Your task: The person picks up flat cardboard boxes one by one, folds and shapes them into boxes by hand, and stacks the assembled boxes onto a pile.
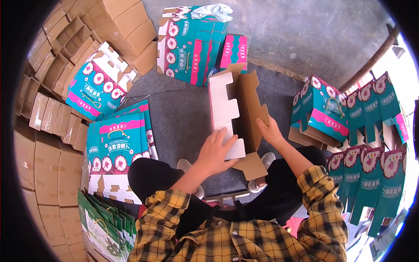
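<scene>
Between my knees stands a partly folded cardboard box (249, 102), its brown inside facing up and its end flaps spread. White tabbed flaps (223, 94) run along its left side. My left hand (217, 150) lies on the lower white flap, fingers spread over it. On the right, my right hand (269, 130) grips the brown side flap, thumb and fingers at its edge. The lower brown flap hangs open toward me.
Flat printed cartons lie at the left (115, 146) and top (185, 52). Brown boxes (48, 161) are stacked along the left. Folded printed boxes (325, 109) stand at the right. A grey wall (301, 35) rises behind.
</scene>
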The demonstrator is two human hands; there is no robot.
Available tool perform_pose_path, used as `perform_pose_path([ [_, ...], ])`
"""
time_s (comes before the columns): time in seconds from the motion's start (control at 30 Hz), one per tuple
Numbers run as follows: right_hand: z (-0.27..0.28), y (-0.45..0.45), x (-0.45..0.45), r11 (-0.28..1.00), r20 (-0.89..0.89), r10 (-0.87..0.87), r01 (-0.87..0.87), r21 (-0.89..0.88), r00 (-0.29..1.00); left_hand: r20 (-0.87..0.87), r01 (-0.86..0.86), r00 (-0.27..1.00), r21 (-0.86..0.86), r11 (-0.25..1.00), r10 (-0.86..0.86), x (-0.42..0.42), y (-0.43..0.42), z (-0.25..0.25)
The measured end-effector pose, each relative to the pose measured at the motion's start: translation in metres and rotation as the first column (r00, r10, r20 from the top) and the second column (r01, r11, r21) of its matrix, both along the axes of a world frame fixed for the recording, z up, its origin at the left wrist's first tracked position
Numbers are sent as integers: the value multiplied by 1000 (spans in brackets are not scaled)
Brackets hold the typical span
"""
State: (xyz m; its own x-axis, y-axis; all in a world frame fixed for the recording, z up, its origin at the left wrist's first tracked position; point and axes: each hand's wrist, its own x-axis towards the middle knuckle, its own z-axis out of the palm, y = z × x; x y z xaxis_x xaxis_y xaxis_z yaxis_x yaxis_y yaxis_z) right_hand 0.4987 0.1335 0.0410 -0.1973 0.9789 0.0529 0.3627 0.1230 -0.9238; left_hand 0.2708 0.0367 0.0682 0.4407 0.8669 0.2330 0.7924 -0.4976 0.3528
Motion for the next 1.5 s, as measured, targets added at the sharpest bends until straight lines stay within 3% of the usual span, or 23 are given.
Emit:
perform_pose_path([
  [0.3, 3, -3, 1, 1000, 0, -18, 18, -15, 1000, -119, 13, 993, -56, 998, -19, 8, 12, -7],
  [0.43, 6, -4, 2, 999, -3, -12, 11, -45, 1000, -97, 9, 995, -52, 999, -14, 6, 5, -13],
  [0.63, 10, -6, 1, 998, 29, -19, 20, -55, 999, -31, 182, 982, -129, 975, -188, 0, -15, -12],
  [0.73, 3, -8, 0, 994, -12, -24, 23, -105, 1000, -37, 115, 993, -30, 993, -116, 5, -15, -23],
  [0.8, -6, -14, -2, 999, -76, -50, 48, -22, 996, -54, 69, 996, 24, 997, -67, 5, -12, -37],
  [0.9, -9, -31, -3, 996, -118, -79, 76, -37, 990, 81, 35, 996, 61, 998, -40, 3, -12, -35],
  [0.97, -9, -42, -6, 995, -117, -85, 79, -55, 990, 253, -87, 963, -27, 996, 91, 2, -13, -30],
  [1.0, -9, -45, -7, 995, -113, -87, 79, -68, 990, 265, -151, 954, 29, 988, 138, 7, -14, -28],
  [1.03, -9, -44, -7, 994, -116, -89, 81, -72, 989, 261, -149, 956, 26, 989, 137, 14, -14, -31],
  [1.1, -8, -44, -9, 994, -103, -93, 87, -61, 990, 34, -174, 985, 107, 979, 172, 28, -13, -39],
  [1.2, -6, -45, -11, 995, -98, -98, 100, 16, 990, -24, -152, 988, 112, 982, 155, 62, -22, -43],
  [1.23, -4, -44, -9, 994, -98, -103, 105, 18, 990, -24, -147, 988, 114, 983, 150, 72, -21, -39],
  [1.3, -1, -47, -8, 995, -61, -94, 95, 30, 994, 99, -214, 971, -41, 976, 217, 90, -25, -26],
  [1.43, 9, -49, -1, 999, -33, -21, 20, -45, 999, 21, -305, 952, 45, 951, 305, 106, -14, -41],
  [1.5, 18, -47, 4, 991, -21, 133, -133, 6, 991, -1, -286, 958, 51, 957, 286, 97, -12, -48],
])
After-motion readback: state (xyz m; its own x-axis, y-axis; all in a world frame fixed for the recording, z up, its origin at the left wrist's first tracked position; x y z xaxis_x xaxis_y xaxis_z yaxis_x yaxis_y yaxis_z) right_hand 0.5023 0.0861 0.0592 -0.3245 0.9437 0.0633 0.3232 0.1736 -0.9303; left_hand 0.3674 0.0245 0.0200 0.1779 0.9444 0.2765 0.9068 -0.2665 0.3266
